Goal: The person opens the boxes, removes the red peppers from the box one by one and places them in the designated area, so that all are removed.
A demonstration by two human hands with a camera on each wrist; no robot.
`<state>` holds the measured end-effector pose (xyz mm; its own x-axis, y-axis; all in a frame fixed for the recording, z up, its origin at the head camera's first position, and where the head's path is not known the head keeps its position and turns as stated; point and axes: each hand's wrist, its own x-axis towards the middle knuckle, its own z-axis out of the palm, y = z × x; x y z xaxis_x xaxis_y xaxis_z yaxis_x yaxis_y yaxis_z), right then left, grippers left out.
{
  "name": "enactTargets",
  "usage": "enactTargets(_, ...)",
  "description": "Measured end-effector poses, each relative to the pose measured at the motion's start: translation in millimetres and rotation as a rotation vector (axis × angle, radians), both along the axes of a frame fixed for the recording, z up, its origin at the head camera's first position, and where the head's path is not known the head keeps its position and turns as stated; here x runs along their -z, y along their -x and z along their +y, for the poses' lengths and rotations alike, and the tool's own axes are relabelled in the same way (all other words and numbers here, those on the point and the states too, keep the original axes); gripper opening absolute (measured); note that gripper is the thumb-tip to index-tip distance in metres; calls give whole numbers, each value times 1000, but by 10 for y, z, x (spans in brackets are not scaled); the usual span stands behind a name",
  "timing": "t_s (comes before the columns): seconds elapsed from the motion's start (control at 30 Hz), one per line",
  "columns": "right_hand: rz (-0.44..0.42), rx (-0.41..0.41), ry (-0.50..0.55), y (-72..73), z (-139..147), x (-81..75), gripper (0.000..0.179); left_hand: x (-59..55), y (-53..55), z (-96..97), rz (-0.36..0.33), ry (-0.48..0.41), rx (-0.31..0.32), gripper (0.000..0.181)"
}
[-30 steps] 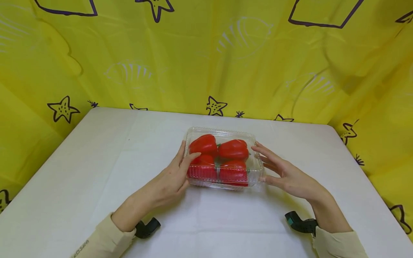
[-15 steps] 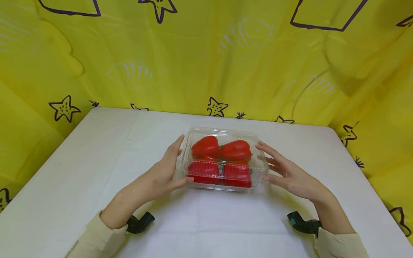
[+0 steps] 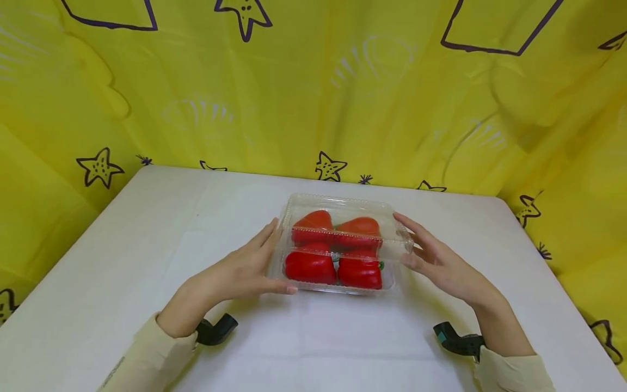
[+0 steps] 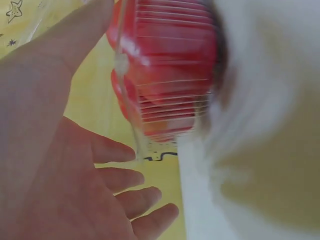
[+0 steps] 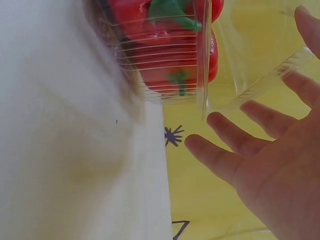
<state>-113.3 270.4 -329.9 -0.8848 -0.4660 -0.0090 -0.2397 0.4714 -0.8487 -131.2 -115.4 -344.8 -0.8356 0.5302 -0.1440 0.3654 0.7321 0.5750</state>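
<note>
In the head view, a clear plastic clamshell box (image 3: pixel 389 279) stands at mid-table with several red bell peppers (image 3: pixel 310 267) in it. Its lid (image 3: pixel 395 249) is hinged at the back and tilted up, front edge raised above the peppers. My left hand (image 3: pixel 240 272) is at the box's left side, fingers straight, thumb along the front left corner. At the lid's right end, my right hand (image 3: pixel 443 267) holds the edge between thumb and fingers. The right wrist view shows the raised lid edge (image 5: pixel 270 82) against those fingers. Green stems (image 5: pixel 177 80) show through the ribbed wall.
A white cloth covers the table (image 3: pixel 303 332). Behind it and at both sides hangs a yellow curtain (image 3: pixel 294 109) with starfish and fish drawings. Dark devices (image 3: pixel 217 329) are strapped at both wrists, below beige sleeves.
The lid's front edge has come up off the base, and the front peppers now show uncovered. My left thumb has moved from above the box down to its front left corner.
</note>
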Motion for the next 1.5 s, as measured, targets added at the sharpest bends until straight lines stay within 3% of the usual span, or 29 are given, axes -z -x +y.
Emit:
enactTargets(0.2, 35, 34, -26, 30, -24, -13, 68, -8, 44, 98, 96, 5, 56, 130)
enactTargets(0.43, 28, 126, -14, 56, -45, -68, 65, -1, 22, 181, 77, 111, 42, 125)
enactTargets(0.73, 55, 239, 71, 107, -69, -45, 52, -78, 14, 213, 61, 122, 87, 127)
enactTargets(1.13, 73, 191, 249, 193, -108, 16, 58, -131, 6, 124, 42, 125, 109, 119)
enactTargets(1.4, 9, 98, 509, 277, -96, 118, 58, -134, -8, 105, 44, 119, 89, 125)
enactTargets(1.5, -13, 92, 542, 295, -84, 144, 57, -134, -18, 102, 48, 118, 88, 127)
